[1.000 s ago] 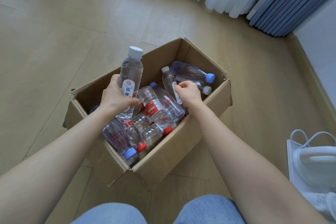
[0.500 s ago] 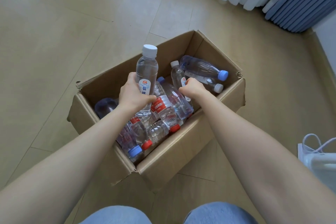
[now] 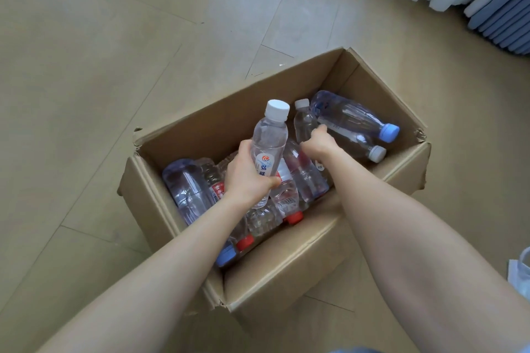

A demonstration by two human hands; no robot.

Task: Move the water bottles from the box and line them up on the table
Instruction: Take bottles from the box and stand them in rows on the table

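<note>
Head view: unloading barely started.
Your left hand (image 3: 246, 180) grips an upright clear plastic white-capped bottle (image 3: 271, 137) above the brown cardboard box (image 3: 286, 275); your right hand (image 3: 319, 143) curls round a second white-capped bottle (image 3: 304, 120) inside. Caps counted: three white, two blue, two red. No table in view.

Your left hand (image 3: 249, 178): arm outstretched, fingers wrapped round an upright bottle (image 3: 271, 135). Your right hand (image 3: 318, 143): fingers curled on a second bottle (image 3: 304, 123).
</note>
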